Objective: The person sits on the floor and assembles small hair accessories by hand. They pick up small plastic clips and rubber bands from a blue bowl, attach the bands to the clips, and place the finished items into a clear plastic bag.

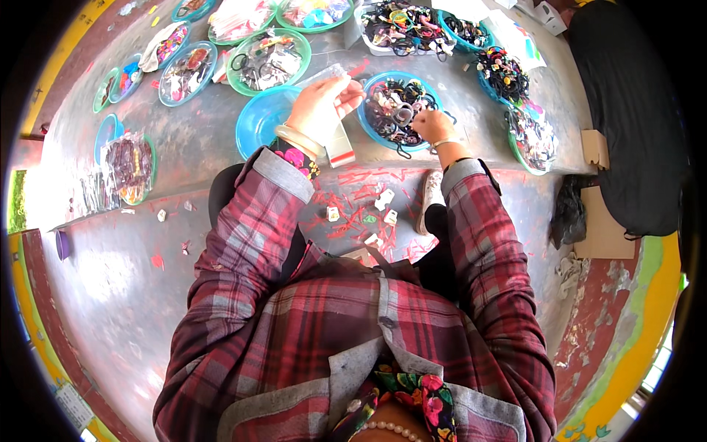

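My left hand [324, 107] is raised over the right side of a blue plastic basket [252, 125], its fingers curled together. What they hold, if anything, is hidden. Under that wrist lies a flat pale packet [341, 146] with a red end, and behind the hand a clear plastic sleeve [324, 74] shows. My right hand [436, 127] is at the right rim of another blue basket [364, 118] full of dark hair ties with small charms. Its fingers are pinched beside a grey hair tie [403, 113]; whether they grip it I cannot make out.
More baskets surround me: a green one [303, 68] with packets, a white tub [401, 50] of hair ties and a bowl of dark ties [504, 76]. Red strips [353, 214] and white cards [384, 198] litter the floor by a shoe [430, 202]. A long black covered object [626, 118] stands right.
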`<action>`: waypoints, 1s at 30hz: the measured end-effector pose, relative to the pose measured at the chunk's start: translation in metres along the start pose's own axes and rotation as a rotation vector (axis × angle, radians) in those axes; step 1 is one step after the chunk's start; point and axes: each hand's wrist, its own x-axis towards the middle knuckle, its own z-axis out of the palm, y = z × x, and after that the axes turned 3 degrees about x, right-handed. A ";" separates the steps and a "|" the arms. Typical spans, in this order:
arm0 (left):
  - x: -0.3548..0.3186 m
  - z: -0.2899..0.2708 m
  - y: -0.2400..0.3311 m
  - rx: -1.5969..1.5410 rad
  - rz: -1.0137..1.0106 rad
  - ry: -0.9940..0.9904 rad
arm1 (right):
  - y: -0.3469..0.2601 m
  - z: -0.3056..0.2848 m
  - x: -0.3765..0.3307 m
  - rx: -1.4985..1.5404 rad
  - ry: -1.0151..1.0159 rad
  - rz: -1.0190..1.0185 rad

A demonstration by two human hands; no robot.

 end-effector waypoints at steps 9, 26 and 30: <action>-0.005 -0.001 -0.003 0.143 -0.044 0.003 | -0.023 0.005 0.022 0.333 0.076 0.357; -0.003 0.003 -0.001 0.242 -0.041 0.022 | -0.037 -0.121 -0.040 1.843 0.099 0.168; -0.003 0.005 -0.003 0.332 -0.028 -0.011 | -0.047 -0.134 -0.063 2.059 0.118 0.027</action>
